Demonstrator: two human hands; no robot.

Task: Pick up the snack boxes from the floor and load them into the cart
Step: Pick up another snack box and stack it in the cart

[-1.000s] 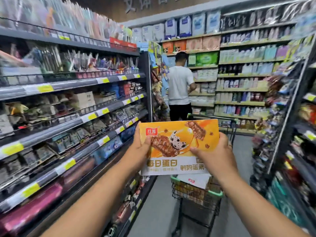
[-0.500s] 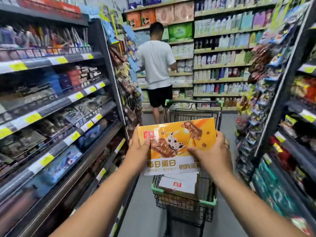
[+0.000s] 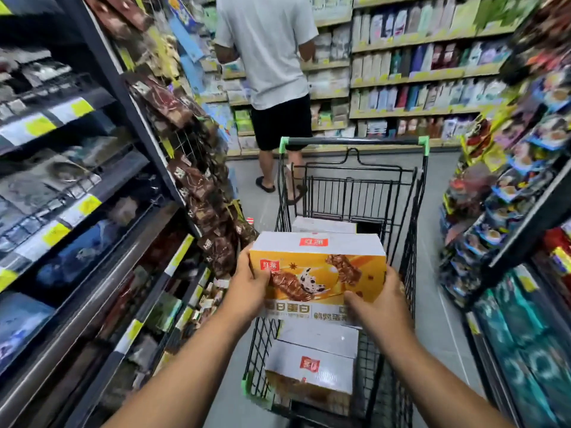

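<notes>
Loading step. The box (image 3: 321,270) is held over the cart (image 3: 352,140), above stacked boxes (image 3: 312,362) inside. Left hand (image 3: 247,291) and right hand (image 3: 380,307) grip its ends, fingers (image 3: 355,299) curled round the edges. Next, probably: lower it flat onto the stack, then let go.

Orange-yellow front on the snack box (image 3: 318,273), brown bars and a black-speckled white egg printed across it, red logo, white top with a red badge. The cart (image 3: 355,140): black wire, green plastic corners. The boxes (image 3: 312,362) inside it show white with red logos. Ahead, a person (image 3: 268,50) in pale grey shirt, black shorts. Yellow-and-white price tags (image 3: 89,205) down the left, grey floor (image 3: 438,319).
</notes>
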